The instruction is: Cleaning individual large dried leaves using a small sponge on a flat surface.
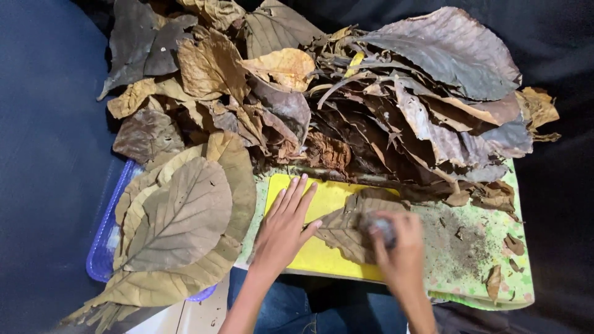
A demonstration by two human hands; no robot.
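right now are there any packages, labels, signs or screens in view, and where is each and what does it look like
No packages, labels, signs or screens show in the head view.
Only unprinted things: a yellow board under the left hand, a pale green patterned mat beneath it, a blue tray of stacked leaves at the left, a heap of dry brown leaves behind.
The right hand rubs something grey, blurred, on a leaf.
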